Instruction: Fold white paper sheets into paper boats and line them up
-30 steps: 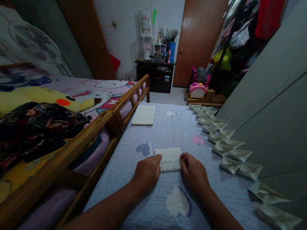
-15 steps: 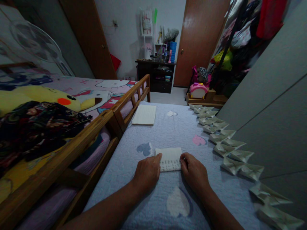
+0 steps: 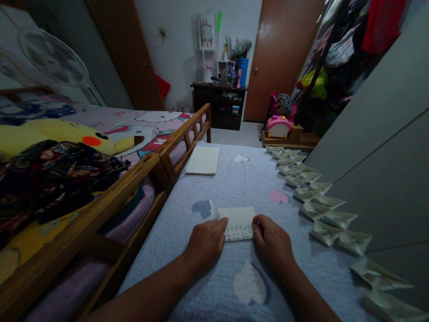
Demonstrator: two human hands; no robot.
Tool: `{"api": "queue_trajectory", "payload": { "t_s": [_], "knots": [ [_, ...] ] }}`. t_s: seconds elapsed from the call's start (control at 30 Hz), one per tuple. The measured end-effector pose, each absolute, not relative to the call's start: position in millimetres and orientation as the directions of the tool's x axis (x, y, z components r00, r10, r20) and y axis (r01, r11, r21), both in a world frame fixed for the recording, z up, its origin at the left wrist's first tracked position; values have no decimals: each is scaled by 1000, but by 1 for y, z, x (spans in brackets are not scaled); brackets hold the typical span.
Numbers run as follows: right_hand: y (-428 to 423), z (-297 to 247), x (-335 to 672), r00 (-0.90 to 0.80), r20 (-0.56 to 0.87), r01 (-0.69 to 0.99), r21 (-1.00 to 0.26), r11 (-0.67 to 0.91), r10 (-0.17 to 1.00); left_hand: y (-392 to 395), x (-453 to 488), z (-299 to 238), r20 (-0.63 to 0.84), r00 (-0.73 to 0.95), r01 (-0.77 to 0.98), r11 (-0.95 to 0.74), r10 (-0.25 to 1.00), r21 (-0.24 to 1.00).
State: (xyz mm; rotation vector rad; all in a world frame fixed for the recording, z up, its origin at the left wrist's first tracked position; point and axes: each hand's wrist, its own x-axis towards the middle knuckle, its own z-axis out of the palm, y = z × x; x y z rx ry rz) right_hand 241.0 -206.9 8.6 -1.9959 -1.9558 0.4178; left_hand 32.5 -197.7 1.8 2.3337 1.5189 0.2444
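My left grip [image 3: 206,245] and right grip [image 3: 272,241] sit close together, each curled against one side of a folded white paper [image 3: 238,218], with the fingers bent inward. From this head view I cannot tell whether either grip truly pinches the paper or only presses on it. The paper lies flat between them, printed rows showing along its lower part. It should handle as very light and soft, prone to creasing, so I would take it by the two side edges, with broad contact rather than a hard pinch. Under it is a quilted lilac bedspread [image 3: 161,241], whose soft surface gives little firm backing. Farther ahead on the bedspread lies a pale stack of paper [image 3: 202,160]. To the right, folded paper boats [image 3: 323,233] form a line along a grey wardrobe panel [image 3: 378,134]. To the left runs a wooden bed rail [image 3: 114,192], with a yellow Pikachu plush [image 3: 67,134] beyond it.
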Motion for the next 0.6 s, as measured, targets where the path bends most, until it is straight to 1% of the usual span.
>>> {"api": "queue_trajectory", "payload": {
  "t_s": [0.3, 0.6],
  "knots": [
    [-205, 6, 242, 50, 26, 889, -456, -33, 998, -198, 34, 0, -69, 359, 881, -313, 931, 355],
    [-204, 10, 239, 62, -12, 907, -417, -61, 998, -197, 37, 5, -93, 349, 892, -300, 932, 338]
  ]
}}
